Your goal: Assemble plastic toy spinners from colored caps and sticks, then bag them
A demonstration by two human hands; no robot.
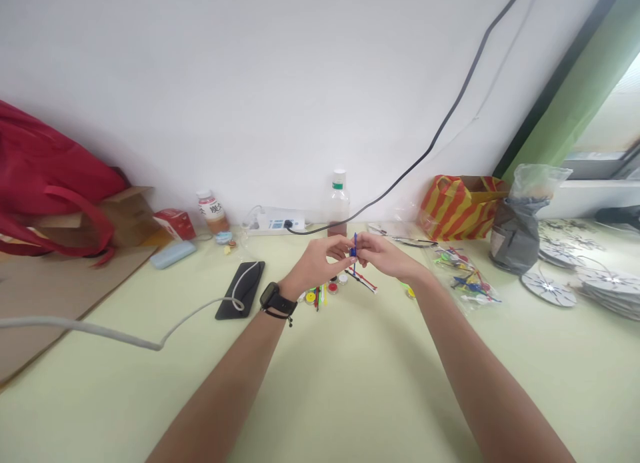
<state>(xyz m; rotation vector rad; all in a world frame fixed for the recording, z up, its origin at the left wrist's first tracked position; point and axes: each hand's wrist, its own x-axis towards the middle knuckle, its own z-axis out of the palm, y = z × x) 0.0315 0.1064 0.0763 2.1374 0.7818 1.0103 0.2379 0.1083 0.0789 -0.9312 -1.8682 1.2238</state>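
A small blue arrow-tipped plastic piece (355,245) stands upright between my two hands, above the table. My left hand (324,257), with a black watch on its wrist, pinches it from the left. From the right, the closed fingers of my right hand (383,254) grip the same piece. Under and beside the hands lie thin red and black sticks (364,280), a red round piece (333,288), a yellow round piece (311,297) and several other small coloured parts. Another yellow piece (411,293) is partly hidden by my right wrist.
A black phone (241,289) with a white cable lies left. Behind stand a clear bottle (339,199) and a power strip (275,221). On the right are a bag of coloured parts (470,279), a striped bag (453,206), a grey bag (515,233) and round discs (549,289).
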